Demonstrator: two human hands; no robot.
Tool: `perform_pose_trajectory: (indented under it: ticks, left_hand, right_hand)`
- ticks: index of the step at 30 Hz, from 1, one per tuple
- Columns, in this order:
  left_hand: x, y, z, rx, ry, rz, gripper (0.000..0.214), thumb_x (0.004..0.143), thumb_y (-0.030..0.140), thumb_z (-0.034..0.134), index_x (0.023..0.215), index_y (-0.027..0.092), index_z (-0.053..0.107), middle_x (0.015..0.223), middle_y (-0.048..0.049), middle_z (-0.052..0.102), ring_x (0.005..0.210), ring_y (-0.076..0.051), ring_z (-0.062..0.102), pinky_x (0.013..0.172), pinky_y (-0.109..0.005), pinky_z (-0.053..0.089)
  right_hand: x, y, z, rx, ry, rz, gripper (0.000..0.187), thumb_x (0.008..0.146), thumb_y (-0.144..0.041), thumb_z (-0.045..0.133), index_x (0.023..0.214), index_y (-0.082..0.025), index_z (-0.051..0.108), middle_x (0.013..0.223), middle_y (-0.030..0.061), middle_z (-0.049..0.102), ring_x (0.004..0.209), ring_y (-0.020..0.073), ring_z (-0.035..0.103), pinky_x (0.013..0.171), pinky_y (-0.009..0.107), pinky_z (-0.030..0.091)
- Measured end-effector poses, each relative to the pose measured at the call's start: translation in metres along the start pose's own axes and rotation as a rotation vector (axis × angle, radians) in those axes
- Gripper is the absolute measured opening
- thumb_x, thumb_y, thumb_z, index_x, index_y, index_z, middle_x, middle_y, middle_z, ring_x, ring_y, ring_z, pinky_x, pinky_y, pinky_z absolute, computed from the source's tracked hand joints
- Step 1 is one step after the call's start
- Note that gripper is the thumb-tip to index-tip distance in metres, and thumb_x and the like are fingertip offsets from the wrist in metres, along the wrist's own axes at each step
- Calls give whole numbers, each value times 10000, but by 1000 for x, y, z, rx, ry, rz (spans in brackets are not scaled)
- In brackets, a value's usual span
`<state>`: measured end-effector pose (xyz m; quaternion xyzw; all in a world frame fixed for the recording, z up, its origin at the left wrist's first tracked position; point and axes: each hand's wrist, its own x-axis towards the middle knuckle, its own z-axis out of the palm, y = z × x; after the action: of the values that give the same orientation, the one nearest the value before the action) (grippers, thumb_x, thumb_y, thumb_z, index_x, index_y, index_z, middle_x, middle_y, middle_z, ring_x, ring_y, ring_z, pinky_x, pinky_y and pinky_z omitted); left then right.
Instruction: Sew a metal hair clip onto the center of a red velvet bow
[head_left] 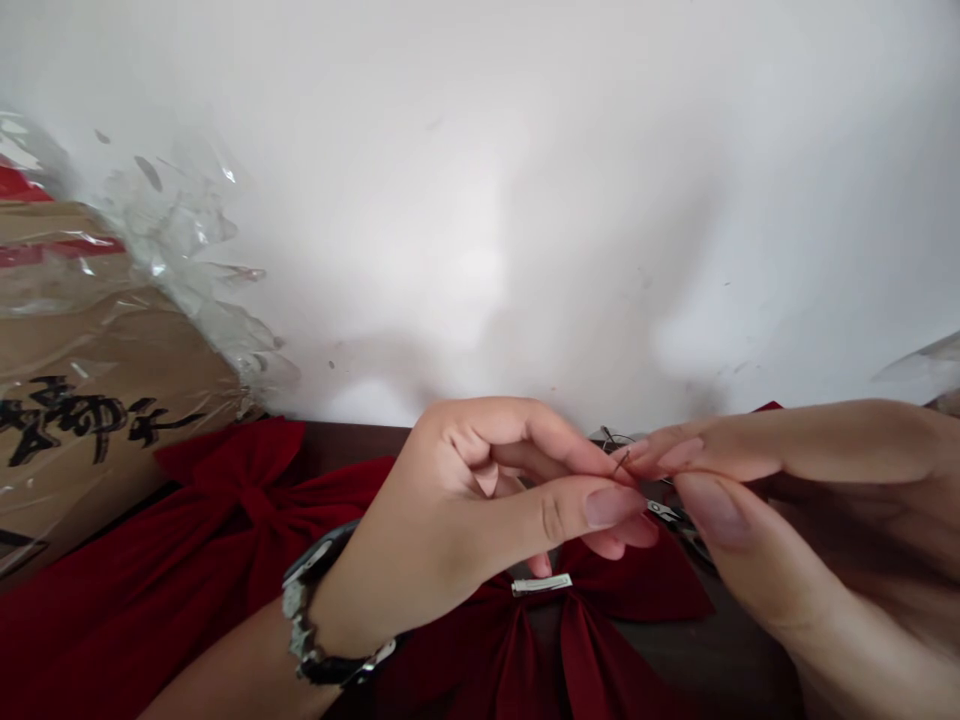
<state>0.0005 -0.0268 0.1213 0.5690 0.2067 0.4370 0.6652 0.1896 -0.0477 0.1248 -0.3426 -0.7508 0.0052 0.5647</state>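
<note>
Your left hand (465, 510) and right hand (795, 490) are nearly closed, their fingertips meeting on a thin needle (621, 461). It slants up rightward, above the metal clip (541, 585) on the red velvet bow (637, 590).

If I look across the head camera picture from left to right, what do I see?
cardboard box, red bow, watch, left hand, thin wire, right hand

- A small handicraft workroom
- Scuffed plain white wall (480, 220) right behind the work
- Dark wooden surface (337, 437) pushed against that wall
- Red velvet bows (240, 500) lying on it
- Cardboard carton (97, 340) with black printed characters, wrapped in clear plastic film (187, 250)
</note>
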Motion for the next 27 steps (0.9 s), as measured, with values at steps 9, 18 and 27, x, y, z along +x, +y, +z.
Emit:
perform_pose_trajectory:
  ticks: [9,18,27]
  left_hand:
    - [-2,0,-1,-1,2,-50,26,794,169,730,788,174,705,733,19,762,656,-67,696,494,-78,488]
    - [-3,-1,-3,3,-9,-62,20,798,166,725,801,174,707,744,15,766,672,-73,707,490,-76,489]
    - [-2,-2,-3,-7,-17,-55,39,788,161,734,790,176,699,749,16,768,668,-71,708,490,-72,486]
  right_hand:
    - [3,-4,-1,-22,-100,-105,239,769,-105,660,947,-264,649,779,0,731,573,133,695,493,103,573]
    - [-2,-7,4,-28,6,65,147,750,-155,676,840,-270,691,736,-8,725,564,134,686,463,141,557]
    - [-3,-3,4,69,-22,44,212,727,-91,682,888,-227,704,779,18,727,577,135,685,454,147,540]
